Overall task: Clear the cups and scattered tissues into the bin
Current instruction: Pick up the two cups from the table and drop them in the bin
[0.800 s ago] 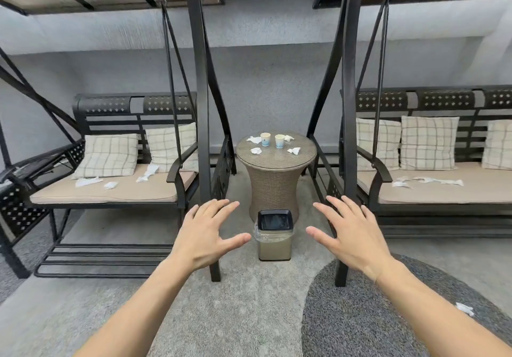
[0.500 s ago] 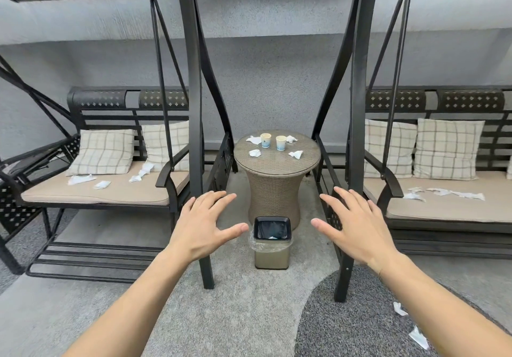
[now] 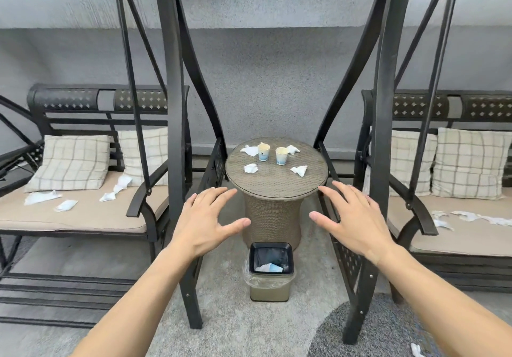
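**Still littered: two cups and tissues on the desk, both hands empty**

Two paper cups stand upright on the round wicker desk [image 3: 277, 187], toward its far side: left cup [image 3: 263, 151], right cup [image 3: 281, 156], near each other but apart. Both white with a blue lower band; nothing to be made out inside.

Four crumpled tissues on the desk top. One at far left [image 3: 250, 150], just beside the left cup. One at far right [image 3: 293, 149], just beside the right cup. One nearer, left [image 3: 251, 168]. One nearer, right [image 3: 299, 170].

Bin [image 3: 271, 272] on the floor directly in front of the desk base: square, black rim, clear liner folded over the sides. White and blue scraps already lie at its bottom.

Left hand [image 3: 206, 222] raised, palm down, fingers spread, holding nothing; it hangs short of the desk's near left edge. Right hand [image 3: 352, 219] the same, spread wide and empty, fingertips near the desk's right rim; contact cannot be judged.

More tissues farther out. Left swing seat [image 3: 72, 215]: several pieces [image 3: 41, 197] on the cushion in front of two checked pillows. Right swing seat [image 3: 468, 232]: torn strips [image 3: 468, 216] on the cushion. One scrap [image 3: 417, 350] on the dark round rug [image 3: 368, 337] at lower right.

Black metal swing frames stand either side of the desk; grey wall behind.
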A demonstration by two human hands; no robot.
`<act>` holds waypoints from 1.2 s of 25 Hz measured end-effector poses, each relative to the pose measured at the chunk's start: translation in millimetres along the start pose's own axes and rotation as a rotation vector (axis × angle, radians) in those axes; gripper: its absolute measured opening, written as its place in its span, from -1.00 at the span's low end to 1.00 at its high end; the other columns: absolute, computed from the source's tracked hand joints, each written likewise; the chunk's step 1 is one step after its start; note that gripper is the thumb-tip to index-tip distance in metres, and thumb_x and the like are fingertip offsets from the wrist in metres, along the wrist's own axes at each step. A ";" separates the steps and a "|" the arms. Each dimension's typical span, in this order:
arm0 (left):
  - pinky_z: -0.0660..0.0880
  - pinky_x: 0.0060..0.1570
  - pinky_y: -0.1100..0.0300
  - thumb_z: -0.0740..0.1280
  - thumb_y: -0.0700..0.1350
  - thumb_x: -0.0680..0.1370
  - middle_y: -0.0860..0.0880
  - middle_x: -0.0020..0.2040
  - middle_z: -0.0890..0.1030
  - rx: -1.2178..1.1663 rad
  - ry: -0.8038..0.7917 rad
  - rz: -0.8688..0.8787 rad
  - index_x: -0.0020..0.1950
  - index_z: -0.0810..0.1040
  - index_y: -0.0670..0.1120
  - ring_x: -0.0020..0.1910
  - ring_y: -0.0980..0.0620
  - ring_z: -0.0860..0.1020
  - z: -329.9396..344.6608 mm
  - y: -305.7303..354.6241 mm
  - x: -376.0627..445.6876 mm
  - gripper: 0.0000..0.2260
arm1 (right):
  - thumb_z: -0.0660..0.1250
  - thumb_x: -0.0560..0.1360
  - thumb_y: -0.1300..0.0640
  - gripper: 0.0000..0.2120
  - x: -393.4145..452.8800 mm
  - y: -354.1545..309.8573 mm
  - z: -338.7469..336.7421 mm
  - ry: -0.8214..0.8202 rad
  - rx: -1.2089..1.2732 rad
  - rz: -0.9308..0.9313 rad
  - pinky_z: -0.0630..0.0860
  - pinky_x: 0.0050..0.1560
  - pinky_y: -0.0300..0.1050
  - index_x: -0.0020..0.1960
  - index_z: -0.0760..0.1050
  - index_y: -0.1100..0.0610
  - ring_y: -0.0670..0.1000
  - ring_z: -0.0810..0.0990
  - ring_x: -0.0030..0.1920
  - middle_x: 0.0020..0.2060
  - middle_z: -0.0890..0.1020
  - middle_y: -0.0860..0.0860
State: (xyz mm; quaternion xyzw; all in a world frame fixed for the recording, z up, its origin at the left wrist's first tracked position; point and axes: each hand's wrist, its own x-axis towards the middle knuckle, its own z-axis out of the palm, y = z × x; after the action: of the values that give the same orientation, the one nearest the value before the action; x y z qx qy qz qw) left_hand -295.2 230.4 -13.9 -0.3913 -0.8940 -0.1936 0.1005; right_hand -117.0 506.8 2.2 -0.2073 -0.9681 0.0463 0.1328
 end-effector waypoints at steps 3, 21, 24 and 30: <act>0.14 0.45 -0.04 0.01 0.54 0.41 0.13 0.43 0.37 -0.019 -0.017 0.029 0.46 0.29 0.19 0.44 0.12 0.25 15.5 -32.7 62.8 -0.28 | -0.09 0.41 -0.51 -0.31 56.3 -0.9 20.5 -0.025 0.007 0.038 0.13 0.44 0.16 0.45 0.16 -0.25 0.04 0.09 0.50 0.50 0.21 -0.06; 0.20 0.37 0.03 0.05 0.48 0.47 0.12 0.38 0.41 0.006 -0.002 0.047 0.46 0.30 0.13 0.38 0.11 0.29 127.9 -78.5 363.1 -0.32 | -0.03 0.44 -0.50 -0.32 362.5 98.7 105.3 -0.010 0.106 0.023 0.24 0.36 0.10 0.45 0.19 -0.20 -0.01 0.20 0.46 0.45 0.29 -0.08; 0.22 0.39 0.01 0.04 0.47 0.47 0.11 0.39 0.40 0.013 -0.031 -0.001 0.47 0.28 0.11 0.39 0.10 0.30 149.0 -74.9 404.8 -0.32 | -0.03 0.43 -0.49 -0.32 413.0 123.1 113.1 -0.039 0.115 -0.006 0.23 0.35 0.08 0.45 0.19 -0.19 -0.02 0.20 0.46 0.45 0.29 -0.07; 0.21 0.39 0.04 0.18 0.39 0.50 0.10 0.41 0.40 0.031 -0.071 -0.063 0.48 0.28 0.11 0.40 0.08 0.31 182.1 -83.3 459.7 -0.37 | -0.04 0.42 -0.51 -0.30 480.1 146.4 148.5 -0.118 0.155 -0.023 0.23 0.37 0.10 0.45 0.17 -0.20 -0.02 0.19 0.46 0.47 0.27 -0.08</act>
State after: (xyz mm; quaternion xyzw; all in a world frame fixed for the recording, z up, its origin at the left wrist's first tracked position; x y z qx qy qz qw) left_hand -671.6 560.0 -48.6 -0.3678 -0.9119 -0.1688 0.0688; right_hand -523.0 833.4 -47.3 -0.1823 -0.9701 0.1316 0.0918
